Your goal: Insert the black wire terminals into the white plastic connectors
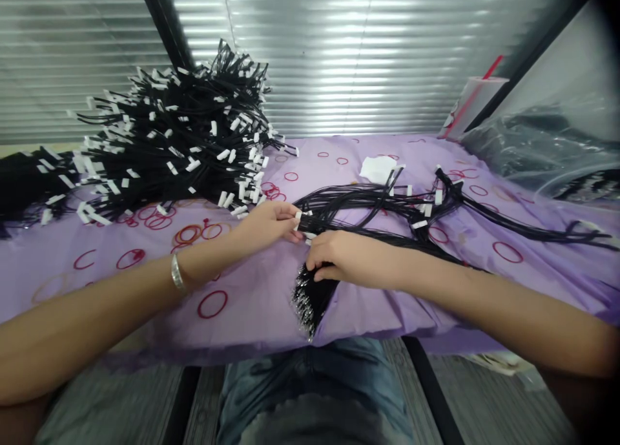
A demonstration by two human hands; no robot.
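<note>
A loose bundle of black cables (368,206) with white plug ends lies across the purple table cover (252,303). My left hand (268,224), with a silver bracelet on its wrist, pinches the white connector ends at the bundle's left tip. My right hand (343,259) is closed over the same bundle just below, where the wires bend down. The bundle's metal-tipped ends (305,309) hang near the table's front edge.
A big heap of black cables with white plugs (179,141) fills the back left. Red rubber bands (213,303) lie scattered on the cover. A white cup with a red straw (472,103) and a clear plastic bag of cables (552,148) stand at the back right.
</note>
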